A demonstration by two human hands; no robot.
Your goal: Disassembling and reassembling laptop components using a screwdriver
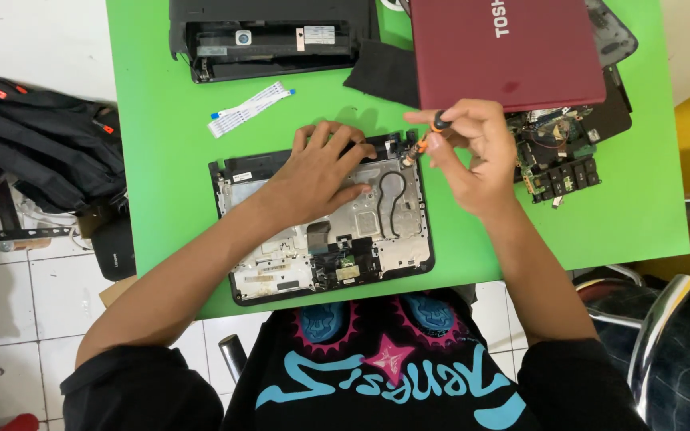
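Head view, looking straight down: an opened laptop base (pixel 325 227) lies on the green table (pixel 161 160) directly in front of the person, its long axis running left to right with a slight tilt, the right end a little farther away. Its black plastic frame surrounds a bare silvery metal plate with stamped holes, a curved black cable and a dark circuit area near the front edge.

The left hand (pixel 321 172) rests flat on the base's upper middle, fingers spread and pressing down, holding nothing. The right hand (pixel 473 152) sits just off the base's far right corner, fingers pinched closed round a small screwdriver (pixel 425 142) with a black and orange handle. The tool slants down and to the left, its tip at or just above that corner of the frame; whether it touches a screw is too small to tell. So the right hand is the nearer one to that corner, and the left one steadies the base beside it.

Beyond, a dark red laptop lid (pixel 505 52), smooth and matte, overlaps a black part and an exposed green circuit board (pixel 557 156). A black housing (pixel 269 40) lies at the table's far edge, with a white flat ribbon cable (pixel 249 109) near it. A black backpack (pixel 41 136) sits on the floor to the left.
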